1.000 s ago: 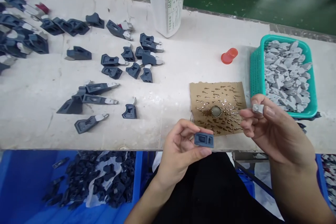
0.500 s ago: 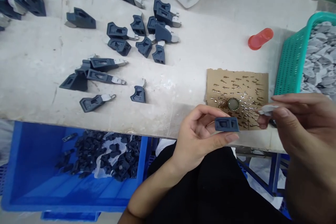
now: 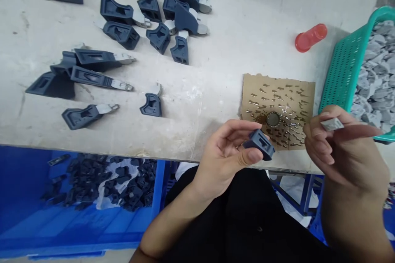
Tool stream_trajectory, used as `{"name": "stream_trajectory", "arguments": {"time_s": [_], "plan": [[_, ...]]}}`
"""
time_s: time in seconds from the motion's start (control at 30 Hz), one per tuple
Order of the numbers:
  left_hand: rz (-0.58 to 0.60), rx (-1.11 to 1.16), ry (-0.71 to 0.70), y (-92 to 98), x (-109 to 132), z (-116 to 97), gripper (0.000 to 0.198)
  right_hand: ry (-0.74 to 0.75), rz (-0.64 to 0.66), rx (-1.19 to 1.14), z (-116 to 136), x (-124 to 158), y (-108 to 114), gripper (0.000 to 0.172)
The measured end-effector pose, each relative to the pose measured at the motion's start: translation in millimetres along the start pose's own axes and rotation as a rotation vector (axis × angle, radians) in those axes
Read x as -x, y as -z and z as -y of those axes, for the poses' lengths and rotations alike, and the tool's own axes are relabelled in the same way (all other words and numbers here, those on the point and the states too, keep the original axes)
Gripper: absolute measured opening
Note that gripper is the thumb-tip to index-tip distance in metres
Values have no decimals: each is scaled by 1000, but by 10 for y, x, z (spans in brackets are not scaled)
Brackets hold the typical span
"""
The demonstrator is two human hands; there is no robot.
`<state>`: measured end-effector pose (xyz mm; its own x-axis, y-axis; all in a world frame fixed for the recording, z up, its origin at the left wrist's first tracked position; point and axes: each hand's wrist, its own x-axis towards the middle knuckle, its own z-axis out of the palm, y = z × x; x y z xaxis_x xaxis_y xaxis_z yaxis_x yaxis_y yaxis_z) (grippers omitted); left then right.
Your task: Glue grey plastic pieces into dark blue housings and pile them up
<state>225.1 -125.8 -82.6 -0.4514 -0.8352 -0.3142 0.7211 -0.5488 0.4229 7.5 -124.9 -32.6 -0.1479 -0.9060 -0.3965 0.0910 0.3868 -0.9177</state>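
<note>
Between the thumb and fingers of my left hand (image 3: 220, 158) is a dark blue plastic part (image 3: 259, 144) with a slot in its face, tilted over the table's front edge. My right hand (image 3: 345, 148) pinches a small light grey plastic piece (image 3: 332, 124), apart from the dark part. A brown cardboard sheet (image 3: 253, 84) lies just beyond my hands, dotted with shiny dark drops. On the sheet sits a small round cap with a ridged rim (image 3: 273, 119).
Several dark parts joined to grey pieces, such as one slotted part (image 3: 82, 116), lie on the white table (image 3: 216, 65). A red plastic tube (image 3: 311, 38) and a green basket (image 3: 342, 59) of grey pieces stand at right. Below left is a blue bin (image 3: 80, 228) with dark parts.
The dark part in my left hand has turned from facing squarely to a tilt. My right hand has rolled over, bringing the grey piece slightly up and to the right.
</note>
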Motion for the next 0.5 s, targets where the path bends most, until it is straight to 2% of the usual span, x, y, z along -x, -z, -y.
{"name": "stream_trajectory", "arguments": {"time_s": [0.07, 0.1, 0.17, 0.23, 0.27, 0.33, 0.43, 0.5], "plan": [[14, 36, 20, -3, -5, -3, 32, 66, -32, 69, -13, 20, -4, 27], [10, 53, 35, -9, -4, -8, 34, 147, -89, 166, -22, 28, -3, 23], [-14, 81, 60, -25, 1, -24, 35, 408, -251, 524, -46, 25, 17, 13], [-11, 125, 73, -35, 8, -39, 30, 689, -323, 935, -76, -9, 60, 8], [1, 154, 75, -38, 10, -44, 26, 803, -294, 1080, -93, -35, 86, 14], [37, 200, 66, -37, 14, -47, 22, 957, -175, 1209, -128, -92, 132, 33], [59, 194, 39, -30, 17, -41, 19, 1056, -72, 1222, -172, -152, 160, 60], [71, 168, 18, -24, 19, -34, 16, 1074, -22, 1214, -189, -166, 155, 70]]}}
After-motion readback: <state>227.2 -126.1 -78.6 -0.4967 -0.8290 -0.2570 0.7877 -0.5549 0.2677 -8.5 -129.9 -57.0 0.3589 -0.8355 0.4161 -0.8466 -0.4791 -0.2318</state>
